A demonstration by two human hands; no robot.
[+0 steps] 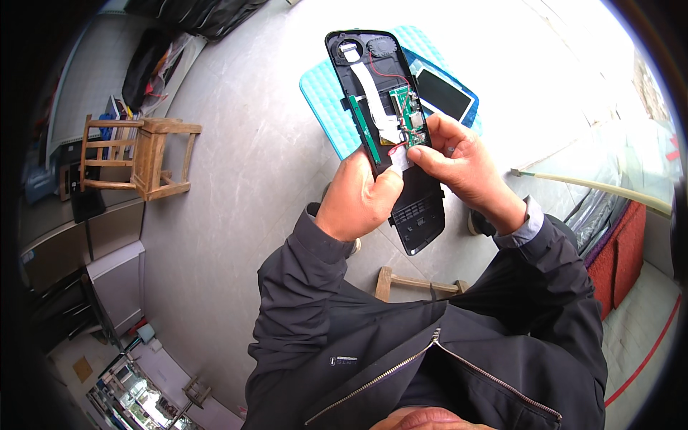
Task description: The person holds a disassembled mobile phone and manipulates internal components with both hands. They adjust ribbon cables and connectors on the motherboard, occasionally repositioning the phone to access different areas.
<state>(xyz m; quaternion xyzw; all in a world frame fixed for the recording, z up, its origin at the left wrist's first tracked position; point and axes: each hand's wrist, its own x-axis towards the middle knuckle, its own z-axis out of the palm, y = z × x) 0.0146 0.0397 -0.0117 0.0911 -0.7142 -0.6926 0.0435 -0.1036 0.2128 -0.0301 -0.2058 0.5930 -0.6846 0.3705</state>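
Note:
A long black plastic device housing (419, 211) lies open-side up between my hands, tilted slightly. Inside it are a green circuit board (401, 107), a narrow green board (365, 129) along the left edge, a white ribbon cable (369, 87) and thin red wires. My left hand (358, 193) grips the housing's left side, its thumb near a whitish flat piece (403, 159). On the right edge, my right hand (466, 161) is closed with the thumb on the lower end of the green board. Whether its fingertips also pinch a wire is hidden.
Beyond the housing stands a light blue table top (322, 93), bearing a screen panel (441, 93) in a blue tray. A wooden chair (158, 158) is at left, a low wooden stool (385, 283) beneath me. A glass sheet (609, 154) and red cloth (622, 254) are at right.

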